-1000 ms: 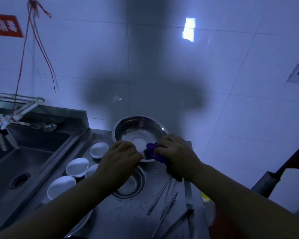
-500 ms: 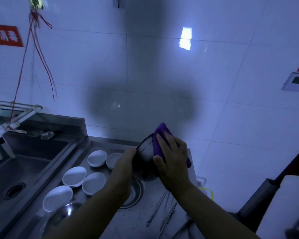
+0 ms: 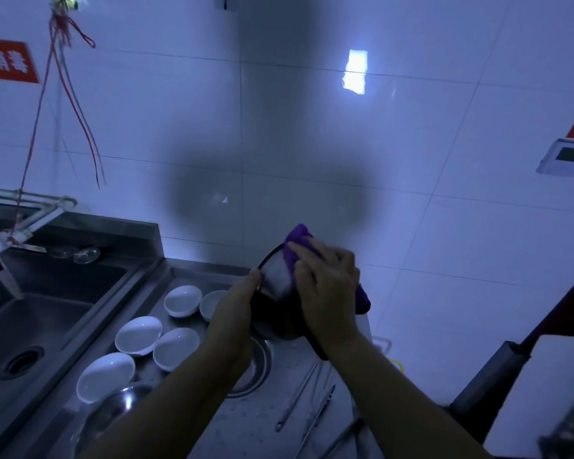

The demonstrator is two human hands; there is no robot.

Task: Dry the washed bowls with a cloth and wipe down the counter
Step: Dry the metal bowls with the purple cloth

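Note:
A large steel bowl (image 3: 276,282) is held up on edge above the steel counter (image 3: 242,422), its inside turned towards me. My left hand (image 3: 237,303) grips its left rim. My right hand (image 3: 328,286) presses a purple cloth (image 3: 297,248) against the bowl's inside near the top rim, and the cloth's other end hangs out below my wrist. Several white bowls (image 3: 139,334) lie on the counter to the left. Another steel bowl (image 3: 113,412) sits at the front left, partly behind my left forearm.
A deep steel sink (image 3: 30,329) with a drain lies to the left, a tap above it. A round drain ring (image 3: 256,366) is set in the counter under my hands. Long metal tongs (image 3: 307,409) lie at the front right. A tiled wall stands close behind.
The large steel bowl has been lifted off the counter and tipped on edge. My right hand with the cloth has moved up to the bowl's top rim.

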